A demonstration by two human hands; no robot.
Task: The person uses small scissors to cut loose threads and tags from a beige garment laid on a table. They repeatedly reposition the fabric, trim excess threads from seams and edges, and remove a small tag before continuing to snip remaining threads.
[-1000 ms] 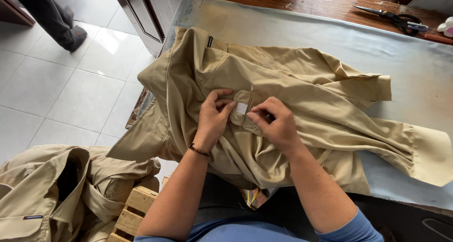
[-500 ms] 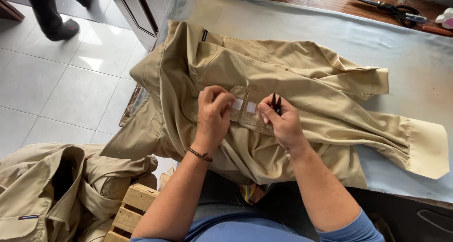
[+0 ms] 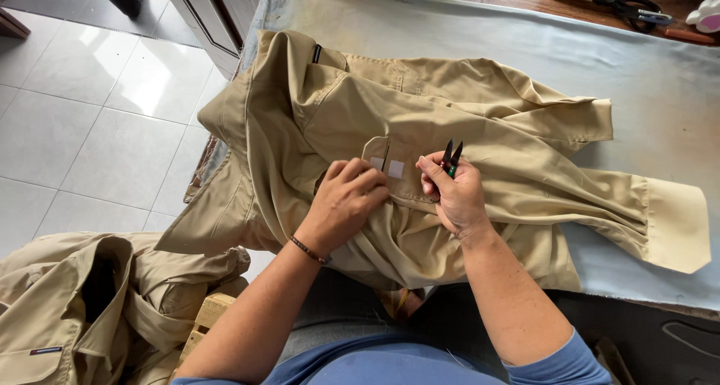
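The left hand [image 3: 346, 205] covers part of the shirt's pocket flap [image 3: 390, 156]; the scissors [image 3: 615, 6] and pink object [image 3: 705, 13] are cut off at the table's far edge.
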